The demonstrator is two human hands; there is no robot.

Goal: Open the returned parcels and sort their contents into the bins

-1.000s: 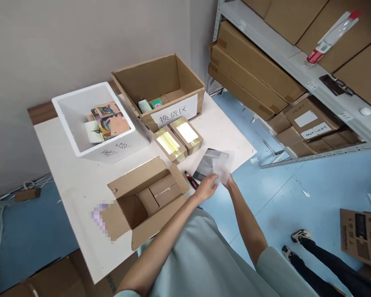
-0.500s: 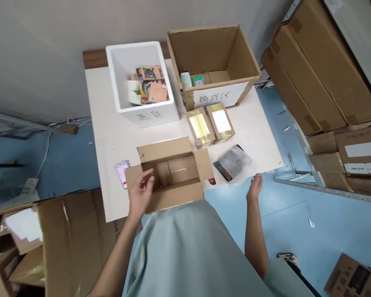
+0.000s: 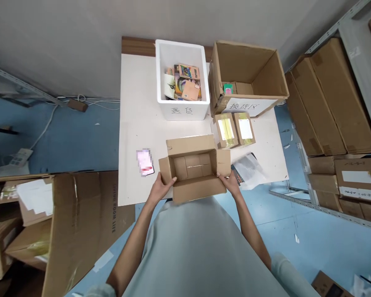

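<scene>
While pinching the near corners of an open, oblong brown cardboard box (image 3: 199,192) between thumbs and fingers of the left hand (image 3: 160,189) and right hand (image 3: 230,183), holding it at the near edge of the white-topped desk (image 3: 136,111). Already showing all flaps spreading outward, not yet folding any shut. Having a flat packet in crumpled clear plastic (image 3: 250,171) lying outside, near the right hand. Facing, farther back, two taped brown cartons (image 3: 225,128), a white foam bin (image 3: 183,114) and a large cardboard bin (image 3: 244,62).

Soft, even light brightens the white table (image 3: 136,123); pale sheen marks the blue floor (image 3: 259,206) right of the table, mild shade the open box (image 3: 199,191) on the table. 1 pixelated patch masks the phone (image 3: 146,164) at the table's left; wide-angle distortion tilts shelving (image 3: 355,37) at the table's right.
</scene>
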